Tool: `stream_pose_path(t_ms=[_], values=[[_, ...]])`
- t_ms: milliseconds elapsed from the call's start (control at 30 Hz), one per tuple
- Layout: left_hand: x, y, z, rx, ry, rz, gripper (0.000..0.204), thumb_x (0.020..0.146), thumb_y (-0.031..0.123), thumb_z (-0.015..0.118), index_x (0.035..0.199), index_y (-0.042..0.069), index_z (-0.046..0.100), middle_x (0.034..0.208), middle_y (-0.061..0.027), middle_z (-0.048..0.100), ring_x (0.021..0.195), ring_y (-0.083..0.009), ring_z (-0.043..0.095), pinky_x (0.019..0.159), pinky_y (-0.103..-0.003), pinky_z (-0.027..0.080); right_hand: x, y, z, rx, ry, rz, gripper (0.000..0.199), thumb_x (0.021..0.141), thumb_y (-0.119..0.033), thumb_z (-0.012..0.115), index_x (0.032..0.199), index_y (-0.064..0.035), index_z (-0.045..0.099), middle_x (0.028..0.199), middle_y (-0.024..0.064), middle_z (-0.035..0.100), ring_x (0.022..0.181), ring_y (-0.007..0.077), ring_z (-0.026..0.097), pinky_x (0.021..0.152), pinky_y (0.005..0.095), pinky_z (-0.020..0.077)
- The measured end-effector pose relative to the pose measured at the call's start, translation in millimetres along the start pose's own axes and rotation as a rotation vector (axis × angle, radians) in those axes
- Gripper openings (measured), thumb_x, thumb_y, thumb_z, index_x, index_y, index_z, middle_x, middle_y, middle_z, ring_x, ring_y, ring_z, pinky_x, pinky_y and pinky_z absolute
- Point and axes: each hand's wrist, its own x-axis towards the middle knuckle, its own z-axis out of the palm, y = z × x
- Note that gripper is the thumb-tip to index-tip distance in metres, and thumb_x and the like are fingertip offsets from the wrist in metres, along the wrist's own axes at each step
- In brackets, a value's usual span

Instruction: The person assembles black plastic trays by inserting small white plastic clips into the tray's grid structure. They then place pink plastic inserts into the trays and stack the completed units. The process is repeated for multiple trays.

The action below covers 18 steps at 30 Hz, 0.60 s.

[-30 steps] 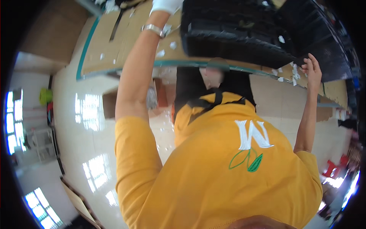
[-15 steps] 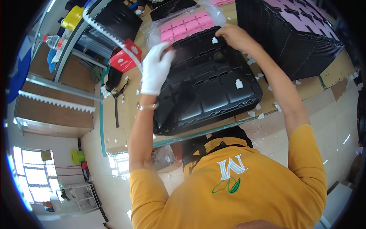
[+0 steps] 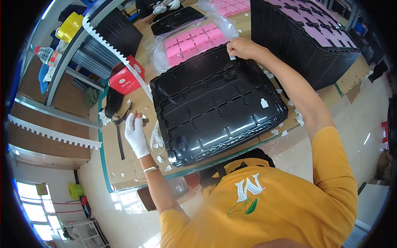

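A large black moulded plastic tray [image 3: 215, 107] lies on the cardboard-covered table in front of me. My right hand [image 3: 245, 48], bare, is closed at its far rim, fingertips pinching the edge. Right under those fingertips is a small white tag [image 3: 232, 58]. A second white tag [image 3: 264, 103] sits on the tray's right side. My left hand [image 3: 137, 134], in a white glove with bare fingertips showing, is apart from the tray, over the table to its left. Its fingers are bent together beside a small dark object [image 3: 145, 120] that I cannot identify.
A tall stack of black trays [image 3: 304, 49] with pink sheets stands at the right. Behind the tray are pink foam sheets [image 3: 194, 39] in clear plastic. A red box [image 3: 127, 76] and white toothed strips [image 3: 53, 133] are at left. White scraps litter the table. A co-worker's gloved hands [image 3: 165, 6] show at the top.
My left hand has left the tray's far left side and moved down and left over the table. My right hand stays at the far rim. The view has shifted, showing more of the tray.
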Motion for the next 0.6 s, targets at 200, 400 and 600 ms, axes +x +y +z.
stream_pose_path(t_ms=[200, 400, 600], values=[[18, -30, -7, -0.056, 0.021, -0.064, 0.029, 0.091, 0.007, 0.065, 0.117, -0.005, 0.063, 0.101, -0.007, 0.067, 0.082, -0.0103, 0.062, 0.069, -0.024, 0.049, 0, -6, 0, -0.122, -0.016, -0.058, 0.002, 0.083, -0.003, 0.057, 0.084, -0.0033, 0.057, 0.092, 0.013, 0.057, 0.091, 0.0343, 0.059, 0.078, 0.0431, 0.0458], [12, -52, -2, -0.102, 0.047, -0.124, 0.029, 0.092, 0.007, 0.063, 0.118, -0.007, 0.062, 0.106, -0.0086, 0.067, 0.081, -0.0115, 0.06, 0.071, -0.026, 0.049, -10, -9, 5, -0.169, 0.081, -0.175, 0.007, 0.08, 0.003, 0.055, 0.08, -0.0039, 0.051, 0.088, 0.0114, 0.054, 0.088, 0.034, 0.058, 0.075, 0.0439, 0.0459], [9, -60, 3, -0.143, 0.101, -0.108, 0.029, 0.093, 0.008, 0.06, 0.117, -0.007, 0.061, 0.102, -0.009, 0.067, 0.081, -0.013, 0.061, 0.071, -0.027, 0.048, -15, -13, 4, -0.214, 0.154, -0.243, 0.007, 0.082, 0.0, 0.056, 0.081, -0.0053, 0.053, 0.086, 0.009, 0.053, 0.086, 0.0313, 0.058, 0.074, 0.0424, 0.0469]])
